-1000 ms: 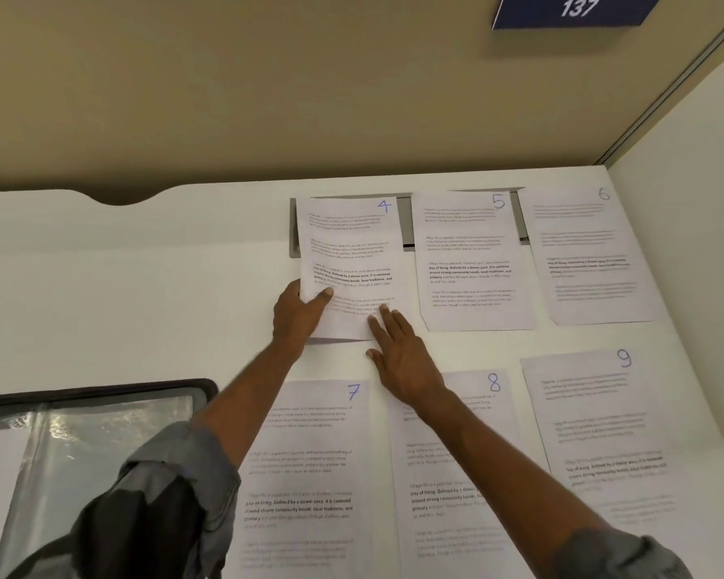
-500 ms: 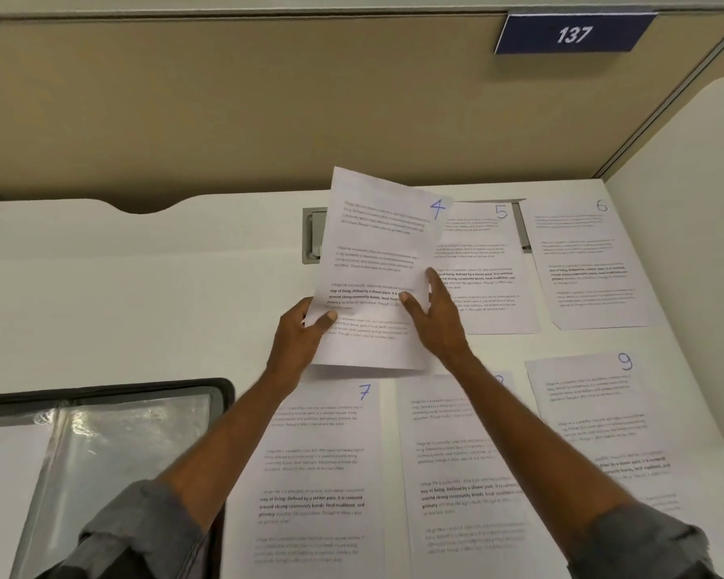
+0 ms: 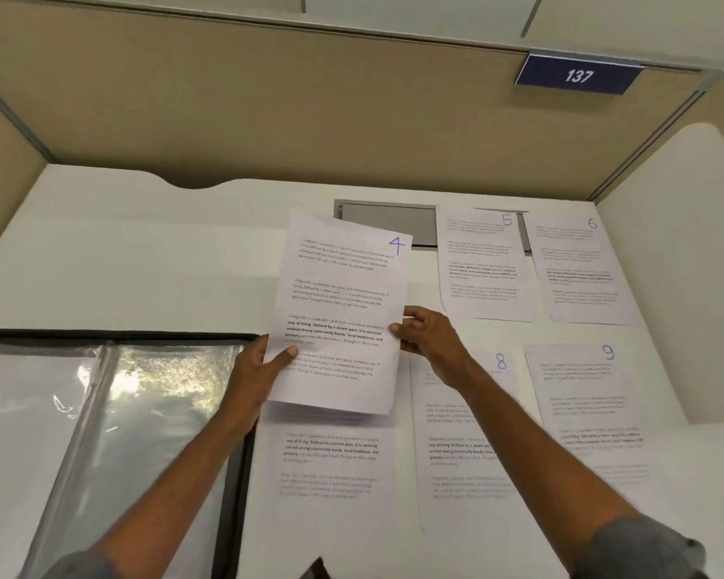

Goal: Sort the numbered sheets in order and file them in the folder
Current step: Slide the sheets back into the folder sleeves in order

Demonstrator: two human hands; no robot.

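Both grips (image 3: 258,371) (image 3: 429,340) on sheet 4 (image 3: 343,302) (folder (image 3: 143,411) open)

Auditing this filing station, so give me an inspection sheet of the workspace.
Surface: white desk, sheets spread over its right half.
Job's things: sheet 4 held above the desk, tilted; sheet 5, sheet 6, sheet 8, sheet 9 flat; another sheet under sheet 4, number hidden; folder at left.
Clutter: nothing seen.
Hands: left hand and right hand each pinch a side edge of sheet 4.
Cables: nothing seen.
Surroundings: beige partition, sign 137, grey flap in desk.
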